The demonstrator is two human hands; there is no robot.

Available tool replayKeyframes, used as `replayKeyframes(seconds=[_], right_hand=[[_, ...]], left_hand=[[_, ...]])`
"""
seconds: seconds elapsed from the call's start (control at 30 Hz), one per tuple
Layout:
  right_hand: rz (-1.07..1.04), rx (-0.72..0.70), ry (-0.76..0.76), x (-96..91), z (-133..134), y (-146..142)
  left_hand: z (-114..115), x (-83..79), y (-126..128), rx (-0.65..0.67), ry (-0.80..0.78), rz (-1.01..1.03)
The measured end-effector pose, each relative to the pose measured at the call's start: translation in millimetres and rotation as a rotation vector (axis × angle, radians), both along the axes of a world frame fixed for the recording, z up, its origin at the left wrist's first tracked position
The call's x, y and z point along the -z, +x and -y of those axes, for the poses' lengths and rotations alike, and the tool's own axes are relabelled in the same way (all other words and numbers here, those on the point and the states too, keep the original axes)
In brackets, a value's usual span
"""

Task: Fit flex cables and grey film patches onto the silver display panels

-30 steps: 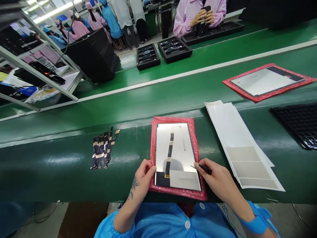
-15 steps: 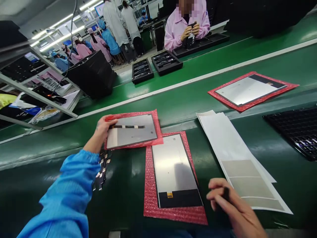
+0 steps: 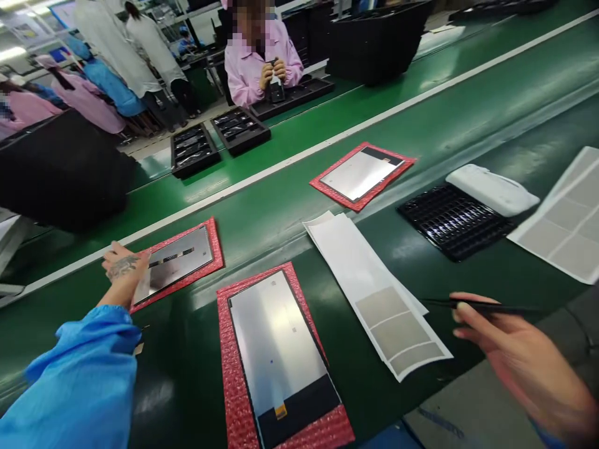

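At the left, my left hand [image 3: 122, 265] is at the near-left end of a flat display panel [image 3: 180, 257] on red bubble wrap, its fingers spread past the edge. That panel lies on the green belt, with a dark flex strip across its silvery back. My right hand [image 3: 510, 349] holds thin black tweezers [image 3: 491, 307], tips pointing left toward a white sheet with grey adhesive pieces [image 3: 397, 321]. In front of me, a second display panel [image 3: 276, 340], silvery with a black band and orange connector, rests on a red bubble-wrap sheet [image 3: 236, 386].
Farther along the belt lies another panel on red wrap [image 3: 362, 174]. To the right are a black ribbed tray [image 3: 456, 218], a white case [image 3: 491, 190] and more grey-patched sheets [image 3: 568, 218]. Across the line, a person in pink [image 3: 262, 62] works behind black trays [image 3: 241, 128].
My left hand has lowered the wrapped panel onto the belt at the left, clear of the middle panel, and its fingers have spread. My right hand has moved right with the tweezers. The view has turned right.
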State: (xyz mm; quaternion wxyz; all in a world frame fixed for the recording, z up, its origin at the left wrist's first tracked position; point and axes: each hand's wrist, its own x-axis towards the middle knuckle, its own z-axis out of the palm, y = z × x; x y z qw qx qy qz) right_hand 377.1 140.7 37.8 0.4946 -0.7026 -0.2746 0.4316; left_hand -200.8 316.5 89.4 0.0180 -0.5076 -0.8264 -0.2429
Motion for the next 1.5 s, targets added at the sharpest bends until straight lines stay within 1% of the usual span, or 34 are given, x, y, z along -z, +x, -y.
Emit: replayKeyframes(seconds=[0.03,0.07,0.1,0.13,0.2,0.27,0.3,0.33,0.37,0.4,0.43,0.5,0.57,0.7,0.8,0.93,1.0,1.1,1.2,1.23,1.3,1.33,1.4,1.5], right_hand=[[-0.023,0.002,0.019,-3.7,-4.9,-5.5],[-0.035,-0.016,0.03,-5.3,-8.0,-11.0],[-0.031,-0.046,0.036,-4.7,-9.6,-16.0],[-0.015,-0.067,0.048,-2.4,-9.8,-20.1],[0.022,-0.062,0.098,5.7,-7.8,-25.1],[0.034,-0.006,0.163,15.0,-5.0,-26.8],[0.03,0.021,0.185,19.1,-3.9,-27.2],[0.026,0.041,0.196,22.7,-3.0,-27.5],[0.026,0.052,0.197,25.7,-2.4,-27.9],[0.031,0.061,0.195,28.1,-2.0,-28.5],[0.039,0.069,0.197,30.2,-1.6,-29.1],[0.063,0.073,0.202,33.3,-1.0,-30.1],[0.086,0.052,0.198,35.2,-0.5,-30.0],[0.097,0.002,0.183,35.1,-2.2,-26.3],[0.02,-0.02,0.181,33.8,-5.3,-23.2],[-0.054,-0.016,0.183,35.2,-7.1,-20.1],[-0.05,-0.029,0.18,37.2,-7.7,-17.9],[-0.002,-0.085,0.165,38.8,-10.3,-13.6],[0.121,-0.131,0.159,35.7,-11.5,-12.1],[0.203,-0.137,0.162,33.3,-10.3,-13.1],[0.435,-0.15,0.19,26.6,-5.2,-17.5],[0.563,-0.171,0.225,22.6,-1.7,-20.5],[0.77,-0.264,0.355,14.9,5.4,-26.9],[0.925,-0.467,0.574,6.3,11.7,-33.2]], left_hand=[[-0.1,5.8,19.0,0.055,0.028,-0.003],[1.6,13.1,43.0,0.148,0.063,-0.022],[6.0,21.5,71.9,0.275,0.06,-0.042],[13.2,30.5,105.2,0.511,0.06,-0.061],[35.6,47.3,180.2,0.788,0.04,-0.048],[62.8,59.3,255.6,1.226,0.002,-0.069],[75.5,62.9,289.0,1.367,-0.016,-0.1],[86.2,65.1,317.7,1.442,-0.047,-0.126],[94.2,66.4,341.0,1.478,-0.087,-0.145],[99.3,67.1,358.4,1.489,-0.138,-0.16],[101.8,67.8,370.3,1.482,-0.191,-0.167],[100.9,70.2,380.9,1.46,-0.28,-0.167],[96.8,74.3,380.5,1.451,-0.316,-0.158],[93.0,83.5,374.0,1.463,-0.299,-0.145],[93.8,87.8,373.5,1.461,-0.281,-0.142],[94.5,90.3,375.1,1.459,-0.273,-0.128],[94.7,90.6,375.4,1.459,-0.287,-0.115],[94.2,88.6,375.3,1.459,-0.316,-0.087],[89.4,82.2,374.6,1.468,-0.379,-0.01],[86.5,79.3,374.2,1.465,-0.425,0.037],[80.0,73.3,373.3,1.451,-0.531,0.145],[76.8,70.6,373.0,1.446,-0.571,0.192],[71.6,66.3,373.0,1.448,-0.623,0.255],[67.0,61.8,374.9,1.451,-0.716,0.31]])
